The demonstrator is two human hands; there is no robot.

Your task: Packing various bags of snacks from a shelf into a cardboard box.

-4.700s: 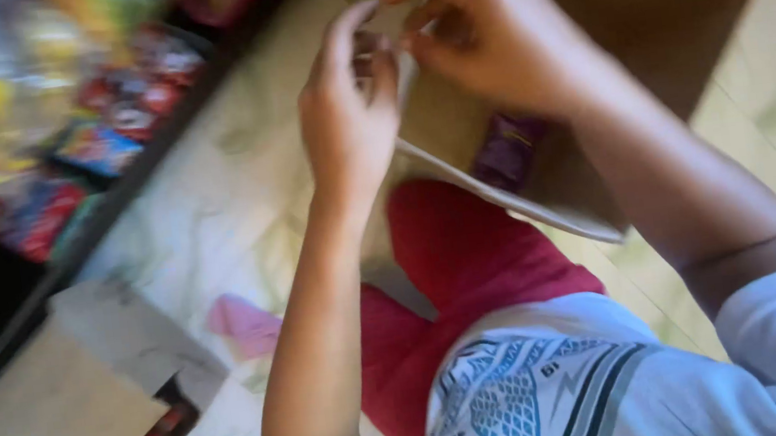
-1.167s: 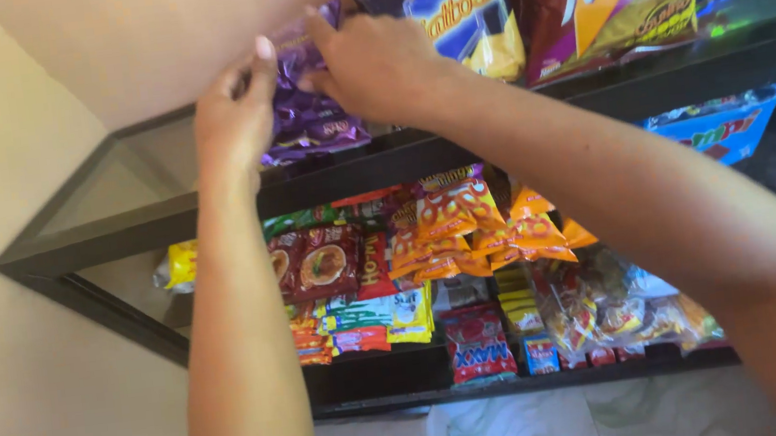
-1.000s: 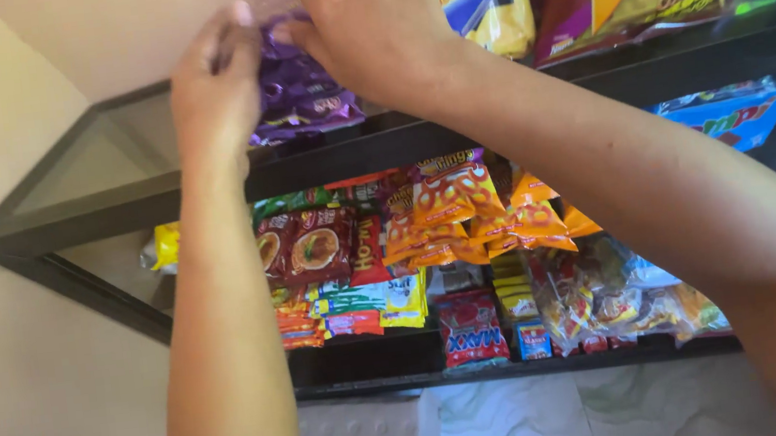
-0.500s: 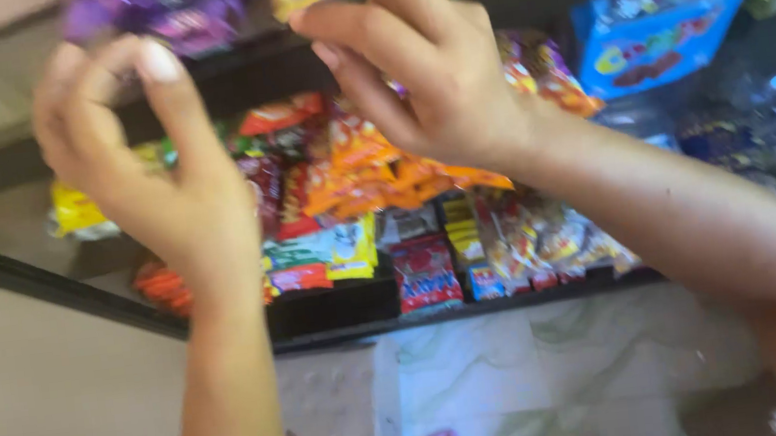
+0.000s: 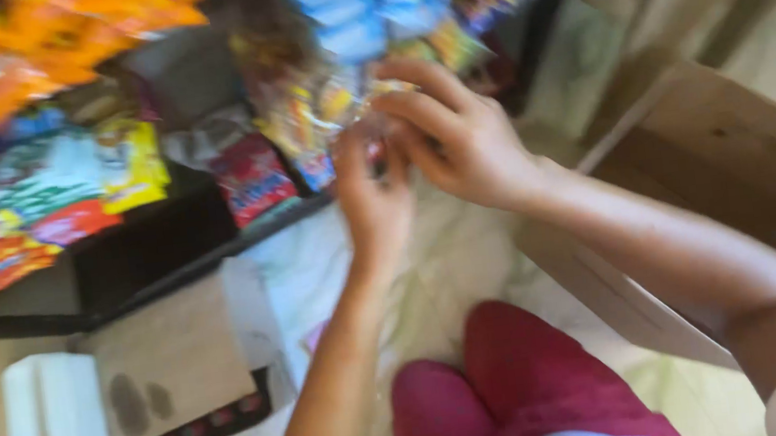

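Both hands are meeting in the upper middle of the frame, just in front of the lowest shelf; the left hand [image 5: 375, 205] is reaching up with its fingers curled toward the right hand [image 5: 457, 137], and the two are touching or nearly so. Between the fingertips something small and pale, perhaps a clear wrapper [image 5: 378, 127], is showing; the picture is smeared by motion, so I cannot tell whether the fingers are pinching it or are merely bunched together around nothing. The hands being raised side by side suggests something being worked between them rather than carried.

The dark shelf unit [image 5: 170, 272] is running across the upper left of the frame; it is holding packed snack packets, with orange bags [image 5: 46, 33] at the top left, a yellow and green packet [image 5: 72, 176] below them, a red packet [image 5: 252, 180] near the shelf edge and blue packets [image 5: 354, 7] at the top centre, all standing face out. An open cardboard box [image 5: 742, 158] is lying at the right of the frame, just beside the right forearm, its flap folded out; its inside is too blurred to tell its contents. A flat piece of cardboard [image 5: 180, 359] and a white block [image 5: 50, 412] are lying at the lower left; red trousers [image 5: 505, 390] are filling the bottom centre.
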